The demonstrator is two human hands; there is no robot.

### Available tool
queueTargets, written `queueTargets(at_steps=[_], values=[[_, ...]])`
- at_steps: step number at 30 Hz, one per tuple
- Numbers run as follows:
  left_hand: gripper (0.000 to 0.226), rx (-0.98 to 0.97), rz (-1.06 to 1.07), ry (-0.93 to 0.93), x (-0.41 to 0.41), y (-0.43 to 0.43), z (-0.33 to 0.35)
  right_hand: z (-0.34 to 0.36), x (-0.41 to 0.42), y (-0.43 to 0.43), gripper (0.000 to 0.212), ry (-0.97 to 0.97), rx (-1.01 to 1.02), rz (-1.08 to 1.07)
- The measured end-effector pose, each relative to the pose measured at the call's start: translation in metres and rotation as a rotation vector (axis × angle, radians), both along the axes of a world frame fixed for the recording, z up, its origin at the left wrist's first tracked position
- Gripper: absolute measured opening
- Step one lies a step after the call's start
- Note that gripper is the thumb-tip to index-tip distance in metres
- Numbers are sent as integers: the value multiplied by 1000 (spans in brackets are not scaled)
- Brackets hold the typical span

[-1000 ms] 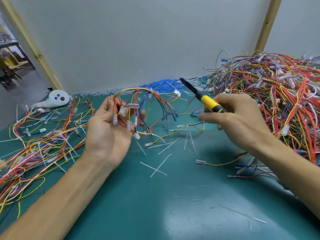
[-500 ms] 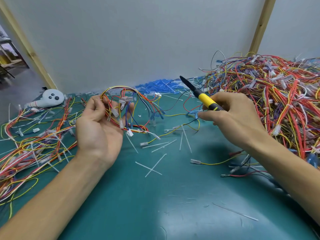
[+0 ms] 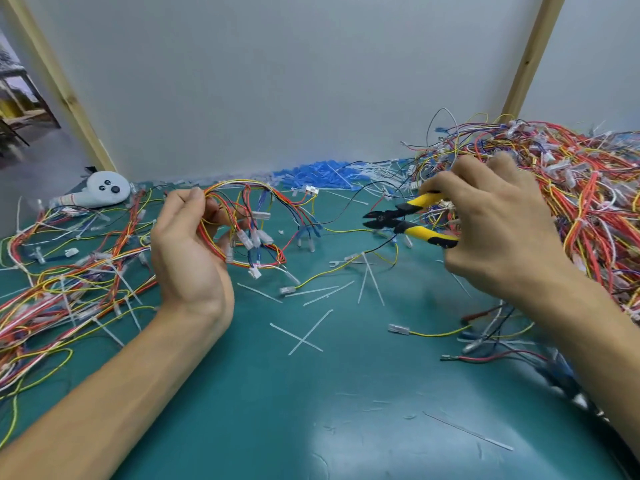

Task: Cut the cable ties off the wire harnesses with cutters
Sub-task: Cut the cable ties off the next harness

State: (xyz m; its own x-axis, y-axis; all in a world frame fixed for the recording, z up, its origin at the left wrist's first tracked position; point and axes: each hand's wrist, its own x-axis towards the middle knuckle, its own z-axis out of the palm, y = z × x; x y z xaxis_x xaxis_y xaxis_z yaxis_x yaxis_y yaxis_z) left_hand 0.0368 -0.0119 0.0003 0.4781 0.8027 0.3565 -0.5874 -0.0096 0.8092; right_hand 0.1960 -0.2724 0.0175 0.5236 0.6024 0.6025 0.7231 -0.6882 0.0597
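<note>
My left hand [image 3: 188, 251] grips a looped wire harness [image 3: 263, 209] of red, yellow, blue and black wires with small white connectors, lifted a little above the green mat. My right hand [image 3: 498, 226] holds yellow-handled cutters [image 3: 408, 220]. The black jaws are parted and point left toward the harness, a short gap away from it. A cable tie on the held harness is not plainly visible.
A big tangled heap of harnesses [image 3: 571, 188] fills the right side. Loose harnesses [image 3: 62, 278] spread across the left. Cut white ties [image 3: 304, 336] litter the green mat [image 3: 311, 410]. Blue pieces [image 3: 318, 174] lie by the wall; a white seal-shaped object [image 3: 104, 192] sits far left.
My right hand turned the cutters from pointing up and back to pointing left at the harness, with the jaws now parted. My left hand shifted its hold on the harness slightly.
</note>
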Motion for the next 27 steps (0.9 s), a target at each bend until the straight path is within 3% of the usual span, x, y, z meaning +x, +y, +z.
queueTargets(at_steps=[5,9,16,24,27], values=[[26,-27,56,16,0,4,-1,2,2,-6,66,-54,-119,10],[35,-63,64,28,0,6,-1,6,6,-10,70,-84,-141,66],[30,-102,55,44,0,9,-2,2,7,-9,72,-87,-152,159],[53,-110,36,34,2,9,-3,-3,5,-4,73,-63,-166,158],[52,-122,34,25,2,9,-3,-4,4,-4,74,-57,-155,151]])
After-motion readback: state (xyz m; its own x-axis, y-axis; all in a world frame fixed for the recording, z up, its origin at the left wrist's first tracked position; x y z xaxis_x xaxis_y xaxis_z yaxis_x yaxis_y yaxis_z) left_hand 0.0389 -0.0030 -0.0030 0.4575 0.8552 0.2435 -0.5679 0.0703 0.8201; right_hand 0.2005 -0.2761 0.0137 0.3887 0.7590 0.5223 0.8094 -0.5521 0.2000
